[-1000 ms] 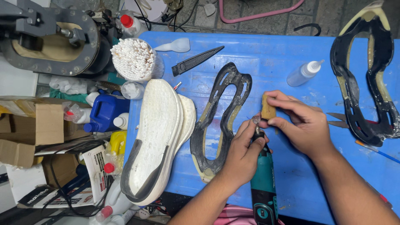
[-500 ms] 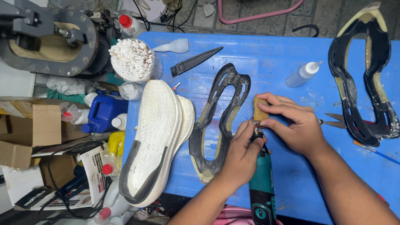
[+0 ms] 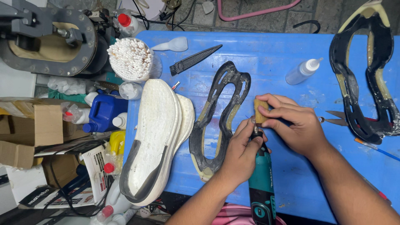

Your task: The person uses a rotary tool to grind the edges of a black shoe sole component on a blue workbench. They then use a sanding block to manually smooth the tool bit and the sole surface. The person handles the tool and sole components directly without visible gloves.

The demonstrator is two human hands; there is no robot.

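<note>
We see a blue table (image 3: 283, 54), biggest thing here. On it, left, white shoe midsoles (image 3: 156, 133) lie stacked, sole side up. Beside them a black outsole frame (image 3: 221, 112) lies flat; a second black outsole (image 3: 366, 71) sits at the far right. Our left hand (image 3: 241, 152) wraps tight around a teal rotary tool (image 3: 261, 183), its tip pointing up toward a small tan block (image 3: 260, 110). Our right hand (image 3: 293, 125) pinches that block between thumb and fingers, just right of the near outsole, over the table. Tool tip meets block, contact too small to confirm. Smaller: clear squeeze bottle (image 3: 303, 71), black rasp (image 3: 195, 59), scissors (image 3: 333, 121) behind the right hand.
</note>
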